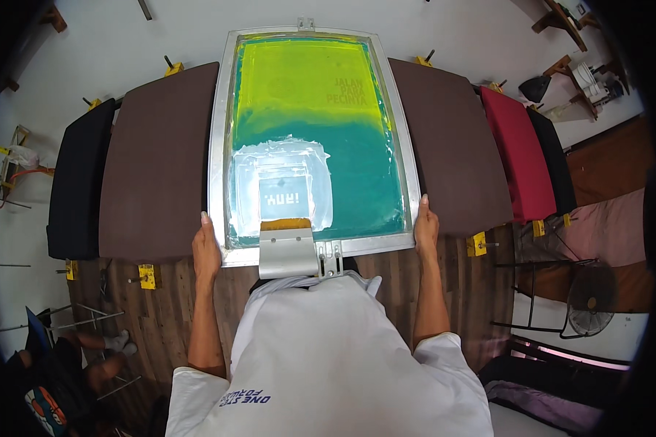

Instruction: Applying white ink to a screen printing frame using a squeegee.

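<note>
My left hand (205, 247) grips the lower left side of an aluminium-framed printing screen (364, 171), and my right hand (426, 229) grips its lower right side, fingers wrapped round the frame edge. The mesh is coated yellow-green at the far end and teal nearer me, with faint lettering in the upper part and a white ink-smeared patch (244, 182) at left of the lower part. A metal-handled squeegee (286, 255) with an amber blade rests over the near edge of the frame, beside a slotted metal bracket (330, 266) at the front centre.
Brown-covered pallets (153, 160) (455, 146) flank the screen, with black (73, 197) and red (517, 153) ones beyond, each on yellow clamps (477, 244). A person's leg (98, 371) is at lower left. A standing fan (590, 295) and a chair-like metal frame are at right; wall-mounted shelves at upper right.
</note>
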The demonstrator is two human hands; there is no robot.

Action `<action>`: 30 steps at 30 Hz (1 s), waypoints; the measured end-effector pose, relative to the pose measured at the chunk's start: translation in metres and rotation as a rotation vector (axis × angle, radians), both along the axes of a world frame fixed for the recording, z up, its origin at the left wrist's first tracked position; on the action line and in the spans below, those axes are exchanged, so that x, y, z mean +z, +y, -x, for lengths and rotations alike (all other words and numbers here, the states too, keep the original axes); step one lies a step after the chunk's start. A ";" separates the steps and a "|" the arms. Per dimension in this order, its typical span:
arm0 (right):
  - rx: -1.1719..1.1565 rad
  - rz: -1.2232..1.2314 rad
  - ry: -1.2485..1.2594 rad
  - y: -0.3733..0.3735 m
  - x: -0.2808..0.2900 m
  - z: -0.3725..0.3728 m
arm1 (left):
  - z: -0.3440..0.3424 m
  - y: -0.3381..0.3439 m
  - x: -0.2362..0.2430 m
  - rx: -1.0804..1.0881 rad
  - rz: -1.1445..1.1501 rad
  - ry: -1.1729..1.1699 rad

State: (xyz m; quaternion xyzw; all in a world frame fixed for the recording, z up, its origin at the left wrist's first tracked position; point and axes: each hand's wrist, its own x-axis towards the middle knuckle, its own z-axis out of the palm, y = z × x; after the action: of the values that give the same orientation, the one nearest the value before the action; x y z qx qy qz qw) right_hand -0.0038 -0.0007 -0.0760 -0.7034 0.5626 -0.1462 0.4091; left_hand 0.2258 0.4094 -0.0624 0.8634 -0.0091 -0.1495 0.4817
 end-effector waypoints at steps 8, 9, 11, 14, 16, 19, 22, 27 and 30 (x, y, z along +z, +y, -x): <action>0.000 0.063 -0.103 0.005 -0.004 -0.001 | -0.004 -0.003 -0.007 0.006 -0.027 -0.019; 0.005 0.045 -0.112 0.005 -0.009 -0.002 | -0.003 -0.003 -0.008 0.006 -0.035 -0.009; 0.010 0.087 -0.085 0.006 -0.016 -0.001 | 0.002 -0.003 -0.015 0.032 -0.036 -0.046; 0.005 0.090 -0.076 0.001 -0.020 -0.001 | -0.003 -0.004 -0.019 0.022 -0.077 0.006; -0.004 0.093 -0.087 0.002 -0.027 -0.001 | -0.003 -0.006 -0.022 0.029 -0.076 0.000; -0.003 0.090 -0.067 -0.002 -0.031 0.001 | 0.001 -0.010 -0.021 0.032 -0.041 -0.016; 0.000 0.073 -0.073 0.002 -0.030 0.001 | 0.001 -0.006 -0.030 0.033 -0.081 0.014; 0.035 0.129 -0.003 0.004 -0.027 0.001 | 0.006 -0.003 -0.038 0.039 -0.093 0.046; 0.066 0.136 0.028 0.003 -0.022 0.000 | 0.007 -0.003 -0.039 0.058 -0.087 0.047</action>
State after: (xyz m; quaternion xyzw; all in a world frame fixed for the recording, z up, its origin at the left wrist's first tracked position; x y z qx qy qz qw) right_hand -0.0035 0.0024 -0.0979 -0.7497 0.5336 -0.1606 0.3571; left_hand 0.2188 0.4061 -0.1011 0.8797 0.0338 -0.1562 0.4479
